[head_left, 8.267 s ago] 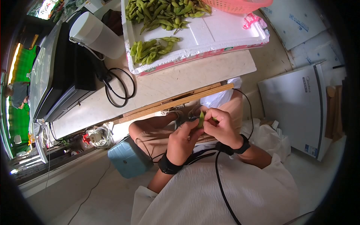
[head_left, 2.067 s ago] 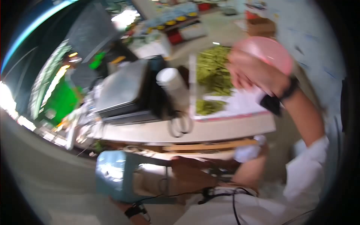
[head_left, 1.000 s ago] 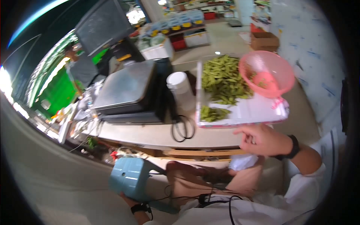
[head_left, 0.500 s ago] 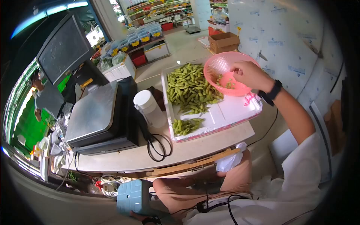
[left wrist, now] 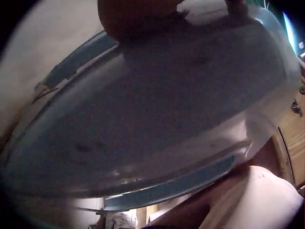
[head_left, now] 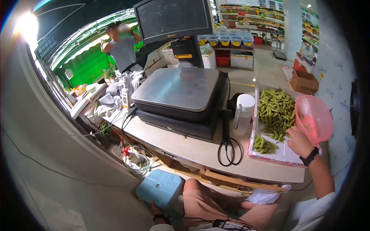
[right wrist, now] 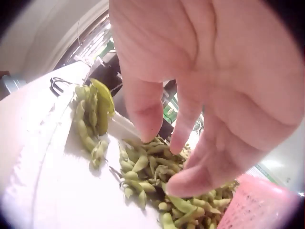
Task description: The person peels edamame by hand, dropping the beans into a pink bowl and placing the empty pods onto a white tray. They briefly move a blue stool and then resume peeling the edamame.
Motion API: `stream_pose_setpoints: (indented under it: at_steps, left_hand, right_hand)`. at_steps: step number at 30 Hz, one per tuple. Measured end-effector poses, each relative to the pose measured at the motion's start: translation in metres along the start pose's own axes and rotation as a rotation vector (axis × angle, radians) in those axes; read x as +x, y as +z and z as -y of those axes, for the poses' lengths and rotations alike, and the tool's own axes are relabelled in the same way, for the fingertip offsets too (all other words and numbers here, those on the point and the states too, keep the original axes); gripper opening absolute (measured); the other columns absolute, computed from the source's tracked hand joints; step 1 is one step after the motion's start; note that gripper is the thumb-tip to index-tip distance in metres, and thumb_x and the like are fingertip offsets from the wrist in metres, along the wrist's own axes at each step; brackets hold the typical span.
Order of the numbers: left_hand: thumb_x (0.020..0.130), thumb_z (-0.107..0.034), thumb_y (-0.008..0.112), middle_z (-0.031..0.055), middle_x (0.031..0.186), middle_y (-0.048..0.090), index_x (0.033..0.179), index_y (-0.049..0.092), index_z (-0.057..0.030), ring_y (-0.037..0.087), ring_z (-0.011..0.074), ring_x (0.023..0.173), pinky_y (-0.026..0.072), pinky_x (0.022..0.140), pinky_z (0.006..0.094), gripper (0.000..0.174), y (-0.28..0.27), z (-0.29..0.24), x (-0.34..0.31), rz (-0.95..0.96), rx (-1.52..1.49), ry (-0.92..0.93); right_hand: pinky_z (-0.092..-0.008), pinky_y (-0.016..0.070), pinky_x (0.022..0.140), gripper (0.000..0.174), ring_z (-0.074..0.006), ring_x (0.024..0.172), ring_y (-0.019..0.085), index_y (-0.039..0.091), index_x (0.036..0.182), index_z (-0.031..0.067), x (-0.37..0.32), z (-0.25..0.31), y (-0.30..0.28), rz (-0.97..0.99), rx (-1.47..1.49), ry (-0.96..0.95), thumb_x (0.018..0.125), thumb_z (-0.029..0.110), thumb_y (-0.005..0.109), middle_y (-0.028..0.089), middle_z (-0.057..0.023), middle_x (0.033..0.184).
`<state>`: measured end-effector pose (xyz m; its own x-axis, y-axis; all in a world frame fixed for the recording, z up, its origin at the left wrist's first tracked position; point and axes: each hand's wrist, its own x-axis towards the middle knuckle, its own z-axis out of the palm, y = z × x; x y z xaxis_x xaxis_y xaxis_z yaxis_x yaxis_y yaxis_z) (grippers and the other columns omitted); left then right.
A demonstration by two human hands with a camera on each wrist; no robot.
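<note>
My left hand [head_left: 155, 209] holds the near edge of a blue plastic stool [head_left: 161, 189] beside my left leg. In the left wrist view the stool [left wrist: 157, 109] fills most of the frame in shadow, with part of the hand [left wrist: 140, 19] over its upper edge. My right hand [head_left: 300, 142] reaches over a white foam tray [head_left: 283, 156]. Its fingers are spread and loosely bent, with the tips right at a large pile of green edamame pods [head_left: 275, 111]; nothing shows between them. A smaller bunch of pods [head_left: 264, 145] lies at the tray's near left.
A pink colander [head_left: 322, 115] holding some beans sits at the tray's right. Left of the tray stand a white-lidded bottle [head_left: 243, 115], a coiled black cable [head_left: 230, 154] and a weighing scale [head_left: 177, 90] with a screen [head_left: 175, 21]. Another person [head_left: 122, 48] stands beyond the counter.
Earlier both hands worked at a pod over the lap. The left hand then went to the stool; the right reached to the colander and now is over the pods. The view has swung left and up.
</note>
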<state>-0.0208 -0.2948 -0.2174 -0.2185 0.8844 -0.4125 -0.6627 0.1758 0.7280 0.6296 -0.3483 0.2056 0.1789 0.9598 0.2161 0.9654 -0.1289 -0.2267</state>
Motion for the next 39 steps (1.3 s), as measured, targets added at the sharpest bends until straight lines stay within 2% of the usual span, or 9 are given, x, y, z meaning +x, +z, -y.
stream_pose_setpoints:
  at_steps: [5, 8, 16, 20, 21, 23, 25, 29, 39]
  left_hand:
    - [0.088, -0.055, 0.044, 0.0085, 0.127, 0.055, 0.128, 0.052, -0.0079, 0.049, 0.0297, 0.117, 0.0353, 0.101, 0.044, 0.062, -0.028, 0.0, -0.006, 0.028, -0.02, 0.037]
    - [0.086, -0.058, 0.044, 0.0091, 0.128, 0.054, 0.13, 0.05, -0.0097, 0.048, 0.0297, 0.118, 0.0346, 0.102, 0.0448, 0.066, -0.034, -0.005, -0.007, -0.124, -0.027, -0.022]
    - [0.087, -0.058, 0.046, 0.0107, 0.138, 0.045, 0.137, 0.043, -0.0062, 0.042, 0.0308, 0.123, 0.0275, 0.106, 0.0423, 0.072, 0.021, -0.04, -0.016, -0.322, -0.019, 0.072]
    - [0.088, -0.057, 0.042, 0.0122, 0.14, 0.041, 0.139, 0.039, -0.0058, 0.04, 0.0308, 0.125, 0.0268, 0.107, 0.0434, 0.072, 0.047, -0.071, -0.03, -0.242, 0.021, 0.296]
    - [0.089, -0.058, 0.041, 0.0129, 0.14, 0.041, 0.139, 0.039, -0.0056, 0.039, 0.0311, 0.126, 0.0275, 0.107, 0.0438, 0.072, 0.049, -0.083, -0.035, -0.092, -0.029, 0.329]
    - [0.089, -0.058, 0.039, 0.0135, 0.139, 0.041, 0.138, 0.04, -0.0054, 0.039, 0.0314, 0.126, 0.0283, 0.106, 0.0443, 0.072, 0.078, -0.109, -0.067, 0.065, -0.07, 0.359]
    - [0.089, -0.058, 0.037, 0.0138, 0.135, 0.045, 0.133, 0.043, -0.0043, 0.041, 0.0314, 0.123, 0.032, 0.104, 0.0447, 0.07, 0.134, -0.146, -0.127, 0.047, -0.111, 0.419]
    - [0.089, -0.057, 0.037, 0.013, 0.13, 0.047, 0.128, 0.046, -0.0033, 0.044, 0.0303, 0.12, 0.0353, 0.101, 0.0444, 0.067, 0.144, -0.2, -0.163, 0.037, -0.124, 0.465]
    - [0.087, -0.059, 0.044, 0.0129, 0.139, 0.039, 0.133, 0.041, -0.0078, 0.038, 0.032, 0.126, 0.035, 0.102, 0.0458, 0.069, 0.252, -0.277, -0.306, 0.045, 0.065, 0.913]
  right_hand:
    - [-0.0448, 0.0455, 0.083, 0.03, -0.0391, 0.097, 0.054, 0.053, 0.102, -0.0028, 0.006, -0.003, 0.019, 0.046, -0.047, 0.052, 0.074, 0.003, 0.061, 0.052, -0.0217, 0.105]
    - [-0.0445, 0.0452, 0.084, 0.029, -0.0394, 0.098, 0.054, 0.053, 0.101, -0.0029, 0.006, -0.001, 0.018, 0.073, -0.053, 0.089, 0.074, 0.003, 0.061, 0.052, -0.0216, 0.104]
    - [-0.0431, 0.0464, 0.084, 0.035, -0.0375, 0.1, 0.054, 0.053, 0.106, -0.0021, -0.02, 0.021, -0.001, 0.03, -0.004, 0.006, 0.074, 0.007, 0.064, 0.053, -0.0192, 0.104]
    - [-0.0411, 0.0464, 0.084, 0.035, -0.0367, 0.099, 0.055, 0.054, 0.107, -0.0024, -0.043, 0.034, -0.021, -0.042, 0.042, -0.054, 0.075, 0.01, 0.063, 0.055, -0.0178, 0.107]
    - [-0.0408, 0.0467, 0.084, 0.035, -0.0355, 0.099, 0.055, 0.054, 0.106, -0.0023, -0.05, 0.035, -0.025, -0.055, 0.042, -0.07, 0.075, 0.012, 0.063, 0.055, -0.0172, 0.107]
    - [-0.0408, 0.0477, 0.083, 0.035, -0.034, 0.099, 0.056, 0.055, 0.106, -0.0015, -0.063, 0.037, -0.035, -0.061, 0.03, -0.065, 0.075, 0.012, 0.064, 0.055, -0.0159, 0.108]
    - [-0.0405, 0.0486, 0.081, 0.034, -0.0316, 0.099, 0.057, 0.056, 0.105, -0.0007, -0.076, 0.041, -0.045, -0.081, 0.028, -0.083, 0.076, 0.014, 0.065, 0.055, -0.0143, 0.107]
    - [-0.0403, 0.0484, 0.082, 0.034, -0.0315, 0.099, 0.056, 0.056, 0.105, -0.0007, -0.102, 0.041, -0.06, -0.142, 0.114, -0.118, 0.076, 0.015, 0.065, 0.055, -0.0141, 0.108]
    - [-0.0399, 0.0478, 0.084, 0.033, -0.0318, 0.099, 0.056, 0.059, 0.102, -0.0009, -0.151, 0.023, -0.064, -0.248, 0.256, -0.196, 0.074, 0.014, 0.067, 0.056, -0.0143, 0.109]
